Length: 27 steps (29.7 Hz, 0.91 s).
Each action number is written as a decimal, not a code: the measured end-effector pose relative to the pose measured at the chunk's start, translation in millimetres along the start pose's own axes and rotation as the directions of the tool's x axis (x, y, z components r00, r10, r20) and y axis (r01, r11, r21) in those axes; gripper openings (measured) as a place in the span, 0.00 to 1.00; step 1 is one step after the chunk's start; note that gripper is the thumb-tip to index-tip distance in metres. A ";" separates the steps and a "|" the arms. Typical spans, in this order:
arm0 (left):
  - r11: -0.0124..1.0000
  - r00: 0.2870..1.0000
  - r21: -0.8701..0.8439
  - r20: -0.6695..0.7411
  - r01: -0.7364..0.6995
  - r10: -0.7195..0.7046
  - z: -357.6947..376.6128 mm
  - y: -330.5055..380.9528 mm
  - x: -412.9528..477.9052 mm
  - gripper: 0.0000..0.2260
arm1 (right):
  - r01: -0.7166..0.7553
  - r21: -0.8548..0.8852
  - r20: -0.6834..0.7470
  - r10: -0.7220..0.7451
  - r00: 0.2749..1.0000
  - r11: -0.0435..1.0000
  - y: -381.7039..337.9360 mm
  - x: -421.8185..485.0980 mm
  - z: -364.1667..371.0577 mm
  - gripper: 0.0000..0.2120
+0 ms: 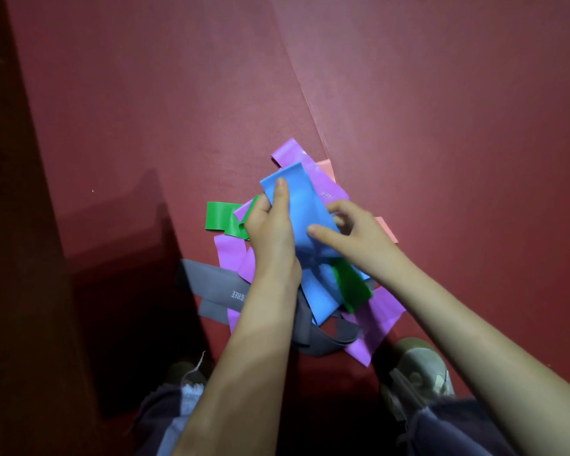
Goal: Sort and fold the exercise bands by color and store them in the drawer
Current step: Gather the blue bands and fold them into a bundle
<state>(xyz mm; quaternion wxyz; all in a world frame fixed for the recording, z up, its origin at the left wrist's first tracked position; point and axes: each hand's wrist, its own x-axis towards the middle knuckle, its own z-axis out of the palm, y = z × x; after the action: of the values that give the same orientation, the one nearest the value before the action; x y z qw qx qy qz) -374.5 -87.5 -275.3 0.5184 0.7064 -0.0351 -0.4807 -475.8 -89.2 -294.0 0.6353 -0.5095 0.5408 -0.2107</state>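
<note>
A heap of flat exercise bands lies on the dark red floor mat (408, 110). On top is a blue band (305, 205), held above the heap by both hands. My left hand (270, 225) grips its left edge, thumb pressed on the top face. My right hand (346, 232) pinches its right side with the fingertips. Under it lie purple bands (310, 162), a green band (219, 219), a second green band (352, 286), a second blue band (320, 297), grey bands (211, 287) and pink bands (326, 169). No drawer shows in the head view.
A dark wooden piece of furniture (23, 241) stands along the left, casting shadow over the floor beside the heap. My shoe (422, 370) rests near the heap's lower right. A seam (301, 83) runs diagonally across the mat beyond the bands.
</note>
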 end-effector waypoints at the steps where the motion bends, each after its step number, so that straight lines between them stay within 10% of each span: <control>1: 1.000 1.000 0.003 0.008 -0.012 0.012 0.5 -0.2 0.8 0.12 | 0.017 -0.070 0.029 -0.015 0.999 0.997 2.7 -2.6 1.8 0.06; 5: 0.998 0.997 0.026 0.037 -0.064 0.063 -0.7 -1.9 2.1 0.11 | 0.044 -0.171 0.128 -0.022 0.992 0.984 0.3 -5.4 4.9 0.16; 14: 0.992 0.991 0.101 0.119 -0.070 0.058 -5.9 7.0 1.9 0.12 | -0.396 0.340 0.521 0.179 0.835 0.853 -32.3 -8.5 -22.5 0.06; 19: 0.997 0.996 0.046 0.064 -0.063 0.060 -6.9 10.2 5.0 0.12 | -0.493 0.215 0.548 0.313 0.775 0.843 -1.6 -15.6 -11.6 0.26; 24: 0.997 0.997 -0.006 -0.025 -0.071 0.071 -7.7 12.4 3.5 0.14 | -0.437 0.073 0.503 0.345 0.793 0.897 16.6 -21.1 2.8 0.24; 27: 0.999 0.998 -0.041 -0.053 -0.028 0.026 -7.2 12.6 2.3 0.13 | -0.423 0.031 0.517 0.348 0.782 0.906 12.9 -21.1 -1.6 0.03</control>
<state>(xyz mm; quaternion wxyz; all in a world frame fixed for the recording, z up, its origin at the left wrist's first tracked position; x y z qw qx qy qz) -362.5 -89.6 -267.1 0.5403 0.7071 -0.0211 -0.4556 -487.7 -67.5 -295.2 0.8181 -0.3772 0.4334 0.0244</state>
